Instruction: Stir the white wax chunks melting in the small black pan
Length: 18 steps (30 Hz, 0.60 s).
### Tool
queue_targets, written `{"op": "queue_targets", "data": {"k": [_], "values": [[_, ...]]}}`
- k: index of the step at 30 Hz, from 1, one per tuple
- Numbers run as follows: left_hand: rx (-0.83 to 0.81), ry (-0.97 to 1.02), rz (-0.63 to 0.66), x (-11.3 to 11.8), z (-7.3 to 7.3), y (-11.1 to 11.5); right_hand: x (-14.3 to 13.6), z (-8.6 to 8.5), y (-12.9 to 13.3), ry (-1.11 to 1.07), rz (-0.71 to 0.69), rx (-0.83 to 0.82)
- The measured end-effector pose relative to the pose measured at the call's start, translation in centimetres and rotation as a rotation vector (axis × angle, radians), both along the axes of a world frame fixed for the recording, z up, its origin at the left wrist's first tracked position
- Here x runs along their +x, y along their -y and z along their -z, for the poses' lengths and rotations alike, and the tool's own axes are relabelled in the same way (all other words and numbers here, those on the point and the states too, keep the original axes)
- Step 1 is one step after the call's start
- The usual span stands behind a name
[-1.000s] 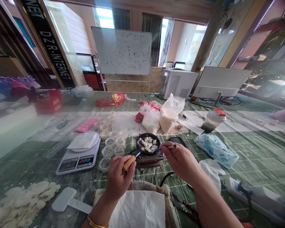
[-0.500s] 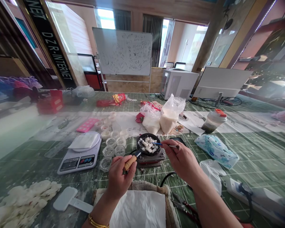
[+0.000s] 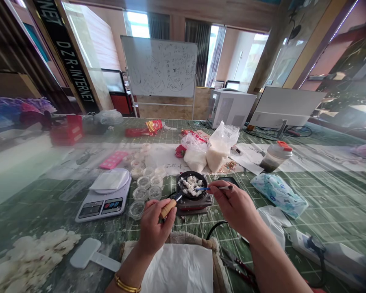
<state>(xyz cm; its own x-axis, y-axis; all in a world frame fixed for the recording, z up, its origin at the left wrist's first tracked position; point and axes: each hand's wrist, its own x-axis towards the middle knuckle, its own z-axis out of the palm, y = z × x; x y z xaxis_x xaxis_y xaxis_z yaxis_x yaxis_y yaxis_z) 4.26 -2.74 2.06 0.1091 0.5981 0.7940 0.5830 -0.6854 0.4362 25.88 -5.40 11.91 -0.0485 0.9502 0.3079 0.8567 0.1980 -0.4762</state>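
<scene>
My left hand [image 3: 155, 226] is closed around the wooden handle [image 3: 168, 208] of a small black frying pan [image 3: 179, 185]. The pan rests on a small electric hot plate [image 3: 191, 208] and holds white waxy-looking chunks [image 3: 191, 184]. Between the fingertips of my right hand [image 3: 236, 207] is a thin stirring stick [image 3: 203, 189], blue towards its tip. Its tip reaches into the chunks from the right; the stick's far end pokes out past my fingers.
Left of the pan stand several clear jars [image 3: 140, 193] and a kitchen scale [image 3: 110, 199]. Behind are two plastic bags of white grains [image 3: 218, 152]. A cloth with white paper [image 3: 183, 268] lies in front; pliers [image 3: 238, 264] and a power strip [image 3: 338, 256] lie right.
The stick's tip has shifted slightly downward in the pan, and the white chunks lie a little differently. My left hand keeps its hold on the handle.
</scene>
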Motion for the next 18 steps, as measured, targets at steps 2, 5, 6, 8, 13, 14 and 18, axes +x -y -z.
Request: {"op": "queue_targets", "data": {"k": [2, 5, 6, 8, 13, 14, 18], "values": [[-0.012, 0.001, -0.002, 0.01, 0.05, 0.00, 0.07, -0.01, -0.04, -0.002, -0.015, -0.006], [-0.024, 0.007, -0.010, -0.03, 0.14, 0.03, 0.07, 0.08, -0.19, 0.024, -0.016, -0.039], [-0.023, 0.007, -0.009, -0.06, 0.16, 0.04, 0.07, 0.07, -0.20, 0.020, -0.005, -0.036], [-0.020, 0.005, -0.003, -0.10, 0.18, 0.06, 0.09, 0.00, -0.14, 0.006, 0.011, -0.008], [-0.018, 0.011, 0.002, -0.09, 0.29, 0.03, 0.02, 0.07, -0.27, 0.037, -0.010, -0.028], [-0.019, 0.013, 0.002, -0.07, 0.33, 0.00, 0.02, 0.17, -0.39, 0.037, -0.003, -0.026], [-0.004, 0.019, 0.019, -0.03, 0.40, -0.09, 0.10, 0.55, -0.76, 0.044, 0.063, 0.033]]}}
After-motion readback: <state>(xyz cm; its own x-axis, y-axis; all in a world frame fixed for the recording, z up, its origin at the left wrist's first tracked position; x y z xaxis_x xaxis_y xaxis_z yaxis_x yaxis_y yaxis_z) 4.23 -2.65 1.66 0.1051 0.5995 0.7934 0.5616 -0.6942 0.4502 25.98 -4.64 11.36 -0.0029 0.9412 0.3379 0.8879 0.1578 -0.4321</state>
